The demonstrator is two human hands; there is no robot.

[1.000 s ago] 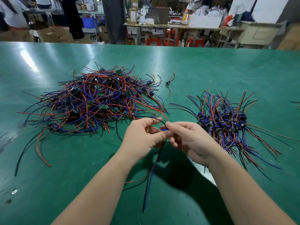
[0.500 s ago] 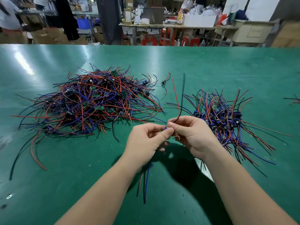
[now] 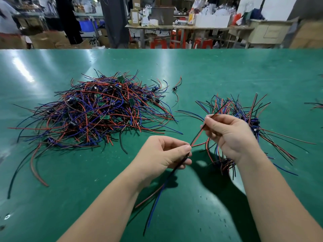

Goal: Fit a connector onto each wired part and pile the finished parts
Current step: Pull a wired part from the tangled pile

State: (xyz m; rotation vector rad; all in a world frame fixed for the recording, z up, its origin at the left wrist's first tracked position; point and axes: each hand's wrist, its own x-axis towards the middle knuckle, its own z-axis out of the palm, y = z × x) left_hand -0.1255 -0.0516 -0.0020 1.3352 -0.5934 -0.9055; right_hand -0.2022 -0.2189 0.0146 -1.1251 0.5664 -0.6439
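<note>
The hands had pulled apart over the table (image 3: pixel 209 70), with the unfinished heap (image 3: pixel 90 112) on the left and the finished pile (image 3: pixel 244 116) on the right. The left hand (image 3: pixel 162 154) pinched the wired part (image 3: pixel 181 159) in its fingers, and the right hand (image 3: pixel 229 135) pinched the part's red-black lead (image 3: pixel 196 137), taut between them. Best to keep it straight for a square fit.

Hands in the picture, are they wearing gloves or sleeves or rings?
No. The left hand and right hand are bare: no gloves, no rings, no watch. Both forearms are bare too, with no sleeve in view.
</note>
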